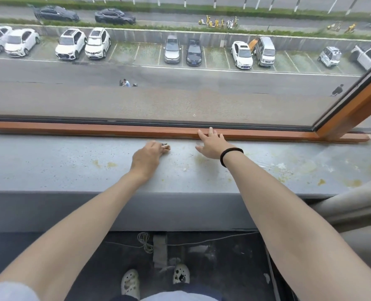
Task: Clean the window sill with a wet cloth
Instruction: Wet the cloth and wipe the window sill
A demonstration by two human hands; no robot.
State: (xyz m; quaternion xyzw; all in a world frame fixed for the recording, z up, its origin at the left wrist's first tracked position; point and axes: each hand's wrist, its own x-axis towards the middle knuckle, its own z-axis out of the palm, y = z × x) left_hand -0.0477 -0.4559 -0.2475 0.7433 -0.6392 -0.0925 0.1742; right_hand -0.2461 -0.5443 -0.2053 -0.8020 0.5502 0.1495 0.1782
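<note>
Left hand (146,158) on left-right sill (50,161)

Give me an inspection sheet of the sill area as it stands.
Surface: window sill grey, speckled, with yellowish stains.
Job's things: wet cloth not seen.
Clutter: white flakes on the sill's right part.
Hands: left hand pinches a small brownish item; right hand flat, fingertips at the orange frame.
Cables: thin cord and coiled wire on the floor.
Surroundings: car park outside, below.
</note>
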